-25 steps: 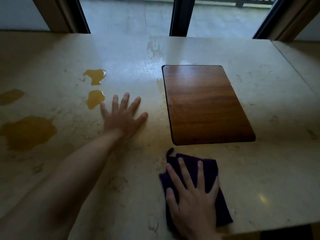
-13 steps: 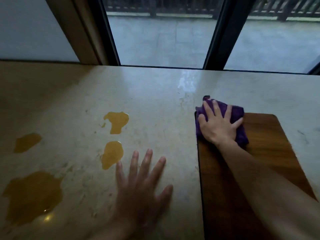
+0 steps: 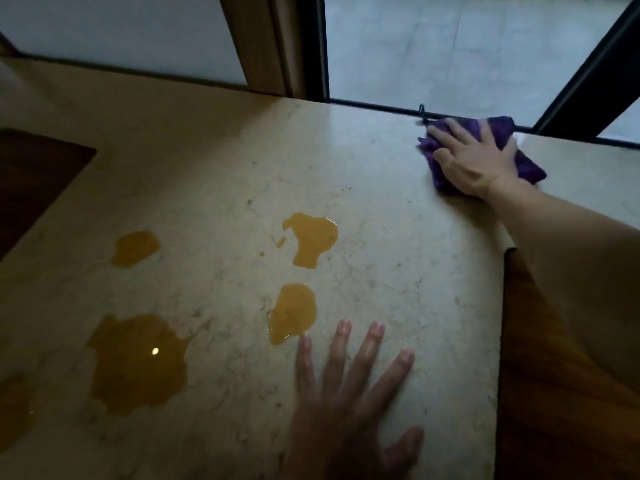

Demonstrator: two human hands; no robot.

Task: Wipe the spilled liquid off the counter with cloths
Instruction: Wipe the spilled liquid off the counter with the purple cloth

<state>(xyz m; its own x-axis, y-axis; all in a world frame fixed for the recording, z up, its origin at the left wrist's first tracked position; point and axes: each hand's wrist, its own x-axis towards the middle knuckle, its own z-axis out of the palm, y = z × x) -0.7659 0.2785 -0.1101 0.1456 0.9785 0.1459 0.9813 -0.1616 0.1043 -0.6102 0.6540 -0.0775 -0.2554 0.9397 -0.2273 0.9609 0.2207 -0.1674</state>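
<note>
Wiping in progress: the purple cloth is being worked along the far edge of the counter, at about 2 o'clock in the view, just beside the window frame.
Step in hand: judged to be the clearing of the far right zone; the stone around the cloth shows no amber liquid.
Right hand: laid flat on the cloth, fingers spread and nearly straight, pressing it onto the counter; nothing is curled round the cloth.
Left hand: palm down on bare stone at about 6 o'clock, fingers fanned and straight, holding nothing; its little finger lies just beside the near middle puddle, and contact cannot be told.
Spill, location: far middle puddle near centre; small puddle at about 9 o'clock; large puddle at about 8 o'clock; a further patch at the left border. All lie well apart from the cloth.
Next move, judged: the cloth must be drawn back toward 8 o'clock, across the puddles, with steady flat pressure; the large puddle may exceed what one cloth can absorb.
Other features: wooden board at 4 o'clock, under the right forearm; dark wooden panel at 10 o'clock.
</note>
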